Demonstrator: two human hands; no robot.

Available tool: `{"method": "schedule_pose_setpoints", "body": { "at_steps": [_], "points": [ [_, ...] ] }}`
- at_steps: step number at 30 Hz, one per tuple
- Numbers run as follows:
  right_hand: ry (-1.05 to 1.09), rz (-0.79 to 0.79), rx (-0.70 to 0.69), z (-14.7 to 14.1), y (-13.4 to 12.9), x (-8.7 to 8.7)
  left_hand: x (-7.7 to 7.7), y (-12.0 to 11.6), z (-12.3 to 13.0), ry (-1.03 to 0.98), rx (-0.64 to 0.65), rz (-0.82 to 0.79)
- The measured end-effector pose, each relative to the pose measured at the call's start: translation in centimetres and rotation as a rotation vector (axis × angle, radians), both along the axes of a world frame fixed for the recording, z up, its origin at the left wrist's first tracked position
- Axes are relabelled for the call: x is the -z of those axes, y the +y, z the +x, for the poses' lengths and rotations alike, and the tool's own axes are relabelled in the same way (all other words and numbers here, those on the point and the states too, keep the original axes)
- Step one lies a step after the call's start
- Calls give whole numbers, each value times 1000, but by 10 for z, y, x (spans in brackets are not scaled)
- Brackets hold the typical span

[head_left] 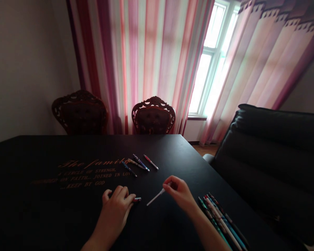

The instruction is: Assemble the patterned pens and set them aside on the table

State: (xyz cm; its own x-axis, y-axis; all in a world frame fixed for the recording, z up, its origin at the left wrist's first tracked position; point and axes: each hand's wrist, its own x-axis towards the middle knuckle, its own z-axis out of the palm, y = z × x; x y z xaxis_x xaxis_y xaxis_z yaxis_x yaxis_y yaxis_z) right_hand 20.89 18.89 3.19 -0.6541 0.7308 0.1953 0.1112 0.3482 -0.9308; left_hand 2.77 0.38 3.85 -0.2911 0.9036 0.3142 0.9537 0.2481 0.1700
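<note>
Low over the dark table, my left hand is closed around a pen part, and only its short red and silver end shows past the fingers. The rest of that piece is hidden under the hand. My right hand pinches a thin whitish pen refill by its upper end. The refill slants down to the left, its lower tip between the two hands. Beyond the hands lie loose pens: a red and white one, a blue patterned one and a dark one, with another partly covered beside them.
Right of my right forearm, several pens lie side by side near the table's right edge. Gold lettering marks the black table top. Two carved chairs stand behind it, and a black leather armchair is at right.
</note>
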Motion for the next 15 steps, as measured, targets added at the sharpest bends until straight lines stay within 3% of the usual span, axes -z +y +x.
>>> {"method": "schedule_pose_setpoints", "body": {
  "at_steps": [6, 15],
  "points": [
    [7, 21, -5, 1, -5, -5, 2, 0, -1, -24, 1, -10],
    [6, 8, -7, 0, -2, 1, -9, -3, -1, 68, 2, 36]
  ]
}}
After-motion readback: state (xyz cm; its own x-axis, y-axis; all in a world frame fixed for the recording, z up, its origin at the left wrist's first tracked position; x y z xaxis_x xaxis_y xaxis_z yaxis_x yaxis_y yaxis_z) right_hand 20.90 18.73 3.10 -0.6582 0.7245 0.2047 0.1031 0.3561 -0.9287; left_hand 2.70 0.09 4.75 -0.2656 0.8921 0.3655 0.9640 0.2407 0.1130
